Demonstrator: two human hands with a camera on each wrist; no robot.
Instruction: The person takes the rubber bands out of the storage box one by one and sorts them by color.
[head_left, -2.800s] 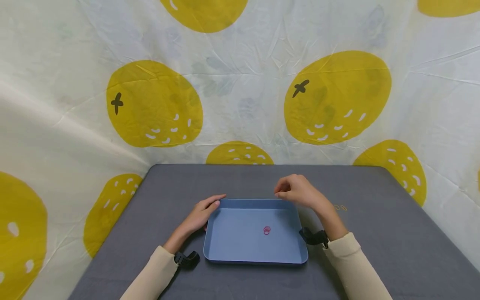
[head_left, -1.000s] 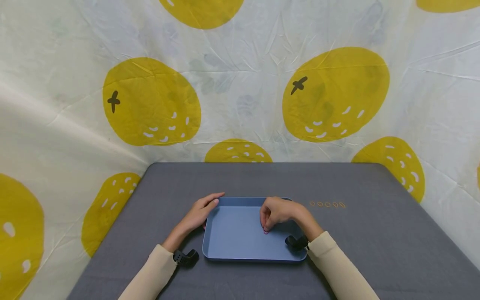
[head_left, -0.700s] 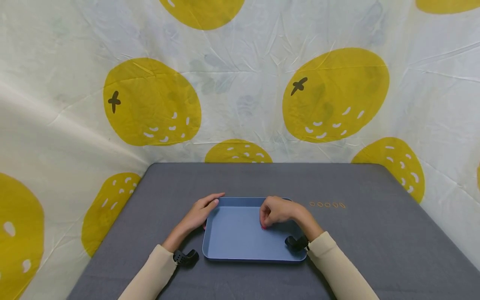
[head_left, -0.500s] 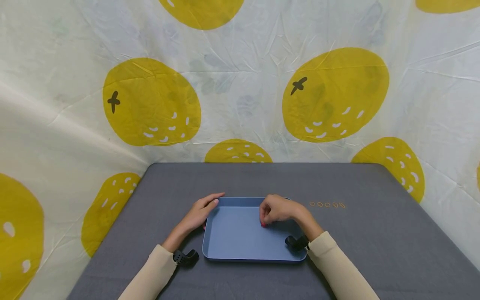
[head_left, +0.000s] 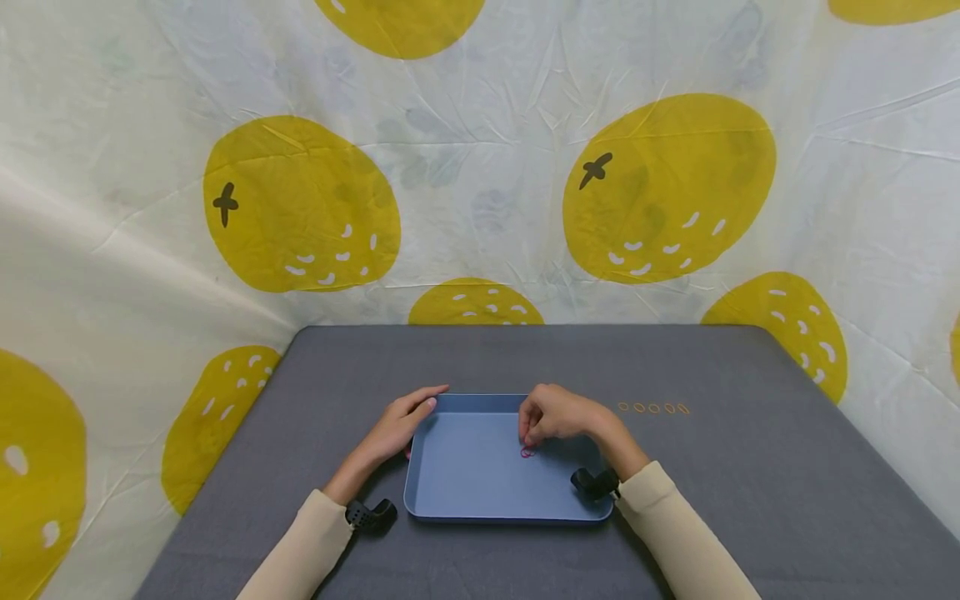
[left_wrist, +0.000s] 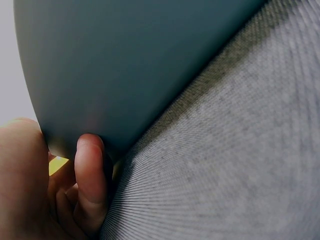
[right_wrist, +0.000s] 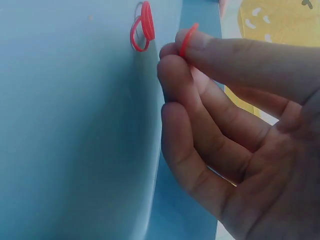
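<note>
Now, at bench: blue tray (head_left: 465,492) flat on grey table mat (head_left: 750,467), small red rubber rings (head_left: 528,452) lying on tray floor, right of centre. Seen as two or three overlapping loops in right wrist view (right_wrist: 142,31); exact count not resolvable.

Right hand (head_left: 558,415) over tray, fingers curled downward just above the rings. One further red ring (right_wrist: 188,39) pinched between thumb and index fingertip (right_wrist: 200,41), per right wrist view; remaining fingers loosely bent, holding nothing else. Pinched ring just beside the loops on the tray, not touching them.

Left hand (head_left: 397,427) resting against far-left corner of tray, fingers extended along rim, thumb (left_wrist: 91,167) tucked under the outer wall in left wrist view. Steadying contact only, no real clasp discernible.

Row of small orange rings (head_left: 652,408) on mat right of tray, well apart from both hands.

Handling judgement: rings very light, thin, soft and elastic; likely to deform, roll or flick off smooth plastic if squeezed hard. Overlapped loops apt to lift together. Best taken by fingertip pinch across the band of a single loop at its outer edge, or nail slid under the band against the tray floor. Tray itself stiff, light, smooth; liable to slide on mat unless held at the rim.
</note>
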